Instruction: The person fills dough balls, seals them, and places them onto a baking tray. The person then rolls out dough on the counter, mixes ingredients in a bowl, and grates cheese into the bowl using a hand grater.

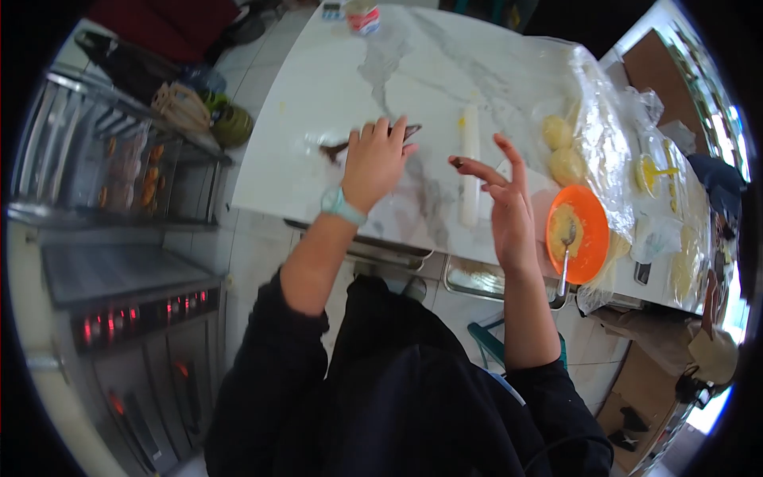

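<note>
My left hand (375, 165) lies palm down over a dark brown, paste-like strip (334, 149) on the marble-patterned table (318, 87). Its fingers are stretched out across the strip, whose ends show on both sides of the hand. My right hand (511, 211) is raised near the table's front edge, fingers apart and nothing held. A brown smear marks one of its fingertips. Between the hands lies a white rolling pin (470, 179). Right of my right hand, an orange bowl (598, 253) holds a yellow mixture (566, 226) and a metal spoon (564, 270).
Pale dough balls (567, 165) sit beside and partly under clear plastic sheeting (608, 135) on the right. A can (363, 17) stands at the far edge. Metal trays (473, 278) are below the front edge; an oven (143, 342) and rack (119, 175) stand left.
</note>
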